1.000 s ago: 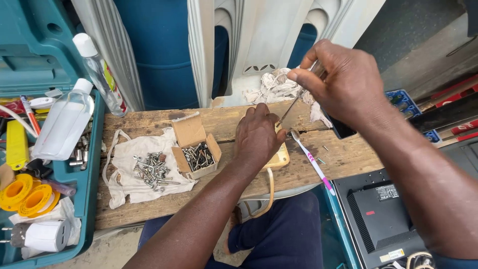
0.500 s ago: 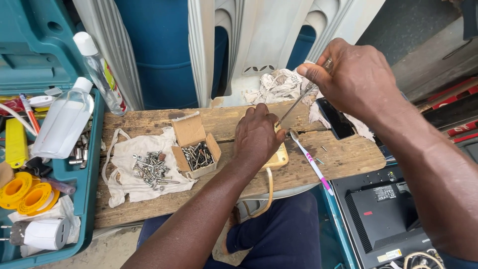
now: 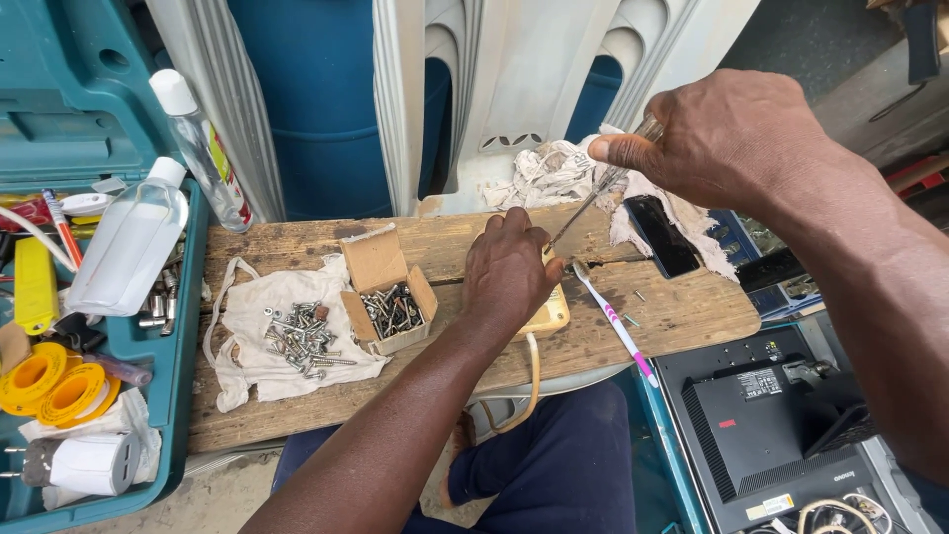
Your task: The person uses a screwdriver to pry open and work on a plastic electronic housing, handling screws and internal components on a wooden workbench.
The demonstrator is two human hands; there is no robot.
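Note:
My left hand presses down on a cream-yellow device lying on a worn wooden board; a cream cable runs off the board's front edge. My right hand grips a screwdriver with a clear handle, its thin shaft slanting down to the device beside my left thumb. A white and pink toothbrush lies just right of the device.
A small cardboard box of screws and a cloth with loose screws sit at board left. A black phone rests on rags at right. Teal toolcase with bottles and tape at left; black monitor lower right.
My right hand with the screwdriver has shifted slightly right and up. My left hand stays on the device.

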